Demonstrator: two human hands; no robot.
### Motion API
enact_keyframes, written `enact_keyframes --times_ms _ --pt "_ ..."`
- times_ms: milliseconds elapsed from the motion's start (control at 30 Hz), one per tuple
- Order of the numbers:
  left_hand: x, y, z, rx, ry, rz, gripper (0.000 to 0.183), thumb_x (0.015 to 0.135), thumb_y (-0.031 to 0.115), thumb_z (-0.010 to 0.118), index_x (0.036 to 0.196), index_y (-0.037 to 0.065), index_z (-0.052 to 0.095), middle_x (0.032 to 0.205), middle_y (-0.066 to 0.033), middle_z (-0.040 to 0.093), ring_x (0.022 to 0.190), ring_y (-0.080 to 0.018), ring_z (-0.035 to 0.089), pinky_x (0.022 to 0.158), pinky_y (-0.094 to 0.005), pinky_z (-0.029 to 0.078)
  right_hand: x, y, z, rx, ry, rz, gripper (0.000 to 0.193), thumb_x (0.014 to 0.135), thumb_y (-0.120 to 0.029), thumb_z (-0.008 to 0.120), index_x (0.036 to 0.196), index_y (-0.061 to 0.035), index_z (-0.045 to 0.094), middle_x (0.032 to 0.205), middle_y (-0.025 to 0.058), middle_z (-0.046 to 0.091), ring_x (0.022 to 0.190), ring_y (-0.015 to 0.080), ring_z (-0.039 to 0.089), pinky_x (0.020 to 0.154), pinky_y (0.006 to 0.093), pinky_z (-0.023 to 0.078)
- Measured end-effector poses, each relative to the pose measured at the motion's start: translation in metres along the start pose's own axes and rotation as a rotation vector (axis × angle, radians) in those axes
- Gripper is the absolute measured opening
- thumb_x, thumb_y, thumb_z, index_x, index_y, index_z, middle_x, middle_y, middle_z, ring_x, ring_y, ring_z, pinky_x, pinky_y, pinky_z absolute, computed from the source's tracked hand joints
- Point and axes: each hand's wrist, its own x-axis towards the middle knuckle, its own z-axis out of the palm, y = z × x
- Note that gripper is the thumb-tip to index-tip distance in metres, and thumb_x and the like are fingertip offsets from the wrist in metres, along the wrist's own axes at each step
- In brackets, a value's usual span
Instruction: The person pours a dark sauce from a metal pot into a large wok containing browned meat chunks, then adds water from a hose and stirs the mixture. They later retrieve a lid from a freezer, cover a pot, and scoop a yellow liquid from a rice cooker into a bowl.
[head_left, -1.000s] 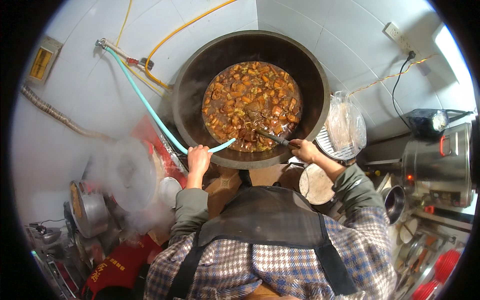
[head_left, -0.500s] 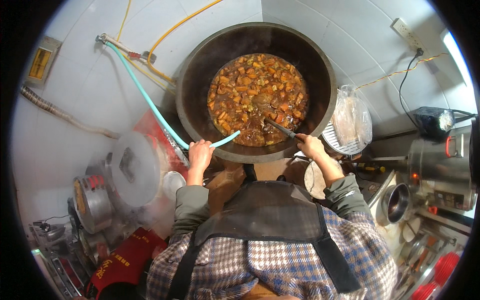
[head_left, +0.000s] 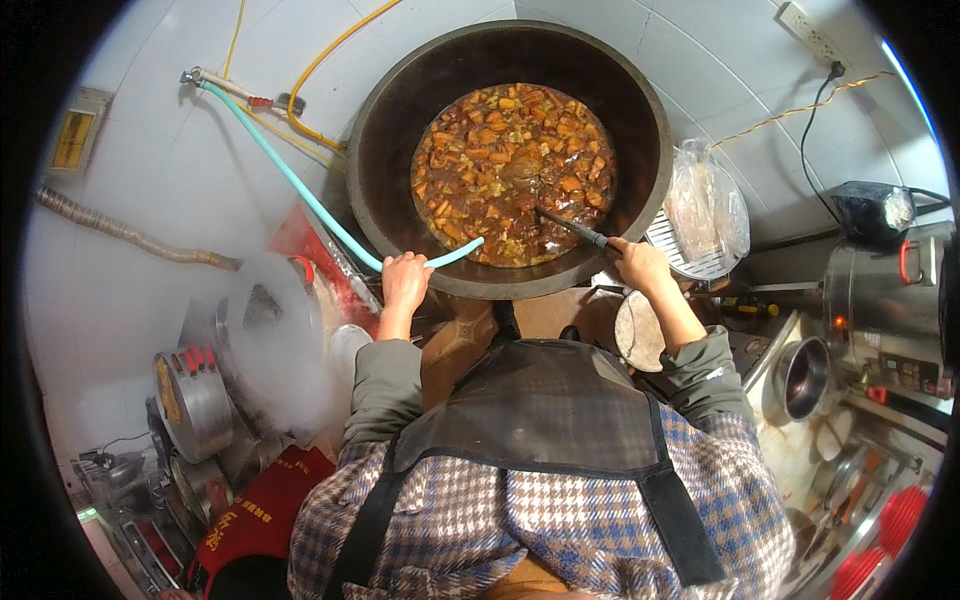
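A large dark round pot (head_left: 640, 110) holds brown stew (head_left: 500, 150) with chunky orange-brown pieces in plenty of liquid. My left hand (head_left: 405, 282) is closed around a turquoise hose (head_left: 300, 185) at the pot's near left rim. The hose's free end reaches over the rim above the stew. At the near right rim, my right hand (head_left: 640, 265) grips the dark handle of a long-handled cooking tool (head_left: 578, 228). Its shaft slants down into the stew, and the liquid hides its head.
A steaming pale round lid or pot (head_left: 275, 335) and a silver pot (head_left: 195, 405) stand at left, with a person in red (head_left: 255, 510) below. At right are a bagged item on a rack (head_left: 700, 210), a small metal pot (head_left: 803, 380) and a large steel cooker (head_left: 890, 310).
The whole view has shifted, so the pot sits higher in the picture. My right hand and the tool's handle have moved slightly right relative to the pot. The hose stays in my left hand.
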Motion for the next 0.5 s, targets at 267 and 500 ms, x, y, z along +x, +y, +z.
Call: enact_keyframes --times_ms 267,500 --pt "-0.006 -0.009 0.020 0.038 0.028 0.041 0.017 0.082 0.028 0.067 0.082 0.011 0.069 0.080 -0.0066 0.064 0.086 -0.0257 0.063 0.078 -0.0413 0.041 -0.034 -0.013 -0.015 0.071 0.598 -0.245 0.042 0.081 -0.015 0.066 0.123 -0.0140 0.061 0.117 0.0139 0.057 0.110 0.0331 0.052 0.093 0.0461 0.042" --pt "-0.009 -0.023 0.007 -0.034 -0.356 0.037 0.016 0.088 0.030 0.064 0.089 0.016 0.070 0.077 -0.0034 0.063 0.078 -0.0191 0.062 0.081 -0.0360 0.038 -0.014 -0.067 -0.008 0.211 0.417 -0.465 0.038 0.082 -0.009 0.065 0.119 -0.0092 0.062 0.113 0.0131 0.057 0.107 0.0337 0.051 0.093 0.0460 0.042"
